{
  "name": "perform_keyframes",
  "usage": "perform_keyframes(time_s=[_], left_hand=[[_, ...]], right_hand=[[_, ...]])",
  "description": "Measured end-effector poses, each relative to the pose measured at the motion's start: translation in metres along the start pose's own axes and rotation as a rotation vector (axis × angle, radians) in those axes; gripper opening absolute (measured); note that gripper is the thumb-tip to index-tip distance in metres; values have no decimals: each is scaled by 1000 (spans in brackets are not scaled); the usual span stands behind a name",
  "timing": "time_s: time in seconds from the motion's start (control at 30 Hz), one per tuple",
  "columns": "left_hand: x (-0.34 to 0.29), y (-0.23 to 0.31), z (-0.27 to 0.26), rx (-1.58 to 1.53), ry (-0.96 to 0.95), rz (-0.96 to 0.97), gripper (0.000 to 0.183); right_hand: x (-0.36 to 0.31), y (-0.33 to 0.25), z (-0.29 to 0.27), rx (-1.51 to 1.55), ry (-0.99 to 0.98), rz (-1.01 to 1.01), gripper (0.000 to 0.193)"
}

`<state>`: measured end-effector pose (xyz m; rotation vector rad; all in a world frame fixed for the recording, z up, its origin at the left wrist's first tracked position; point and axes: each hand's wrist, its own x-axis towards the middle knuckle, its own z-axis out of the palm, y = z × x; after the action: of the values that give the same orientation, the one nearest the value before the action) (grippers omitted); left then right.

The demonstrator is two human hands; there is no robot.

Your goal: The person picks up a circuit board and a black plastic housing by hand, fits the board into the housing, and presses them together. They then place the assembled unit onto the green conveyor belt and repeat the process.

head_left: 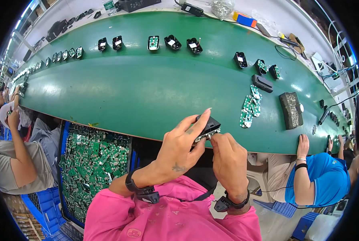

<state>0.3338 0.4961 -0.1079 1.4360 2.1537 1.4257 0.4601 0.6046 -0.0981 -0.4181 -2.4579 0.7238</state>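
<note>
My left hand (183, 146) grips a small black plastic housing (210, 123) with a green circuit board (206, 135) at its lower edge, held just above the near edge of the green conveyor belt (139, 88). My right hand (229, 158) pinches the board's edge from below, its fingertips touching the housing. Both wrists wear black bands and pink sleeves show below.
Black housings (172, 42) with boards stand in a row along the belt's far side. A pile of green boards (249, 107), a black housing (262, 83) and a tray of screws (290, 110) lie to the right. A blue bin of boards (93, 164) stands at lower left. People sit on both sides.
</note>
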Motion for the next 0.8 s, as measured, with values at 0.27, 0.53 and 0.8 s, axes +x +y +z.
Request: perform_keyframes(time_s=[0.27, 0.53, 0.8], left_hand=[[3, -2, 1, 161, -100, 58, 70], [6, -3, 2, 239, -117, 94, 66], [8, -28, -2, -225, -82, -124, 52]], right_hand=[[2, 3, -1, -72, -97, 29, 6], [3, 5, 8, -1, -70, 63, 4], [1, 15, 31, 128, 168, 259, 15]])
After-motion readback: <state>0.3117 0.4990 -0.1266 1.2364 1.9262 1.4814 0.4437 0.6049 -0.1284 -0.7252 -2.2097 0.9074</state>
